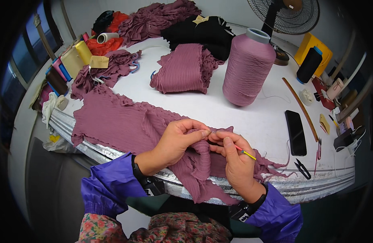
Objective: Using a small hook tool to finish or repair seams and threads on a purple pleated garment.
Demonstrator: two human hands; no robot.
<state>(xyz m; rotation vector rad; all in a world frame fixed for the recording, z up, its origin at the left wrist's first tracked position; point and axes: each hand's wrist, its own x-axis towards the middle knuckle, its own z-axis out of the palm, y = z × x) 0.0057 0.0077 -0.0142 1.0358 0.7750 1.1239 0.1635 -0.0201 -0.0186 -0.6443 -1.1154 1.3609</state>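
Note:
A mauve ribbed knit piece [113, 117] lies along the table's front edge and drapes over it. My left hand [170, 141] is closed, pinching a bunched edge of this knit between thumb and forefinger. Close against it, my right hand [240, 166] grips a slim hand tool [246, 152] with a red and yellow handle. The tool's tip points toward the pinched edge, but my fingers hide it, so its exact kind does not show. Both hands' fingertips nearly meet over the knit. Loose mauve strands trail off to the right.
Behind stand a large mauve yarn cone [249, 69] and a folded mauve knit stack [184, 69]. To the right lie a black phone [296, 133], thread snips [303, 169] and a curved wooden strip [300, 106]. Thread spools [84, 52] line the left; a fan [294, 14] stands at the back.

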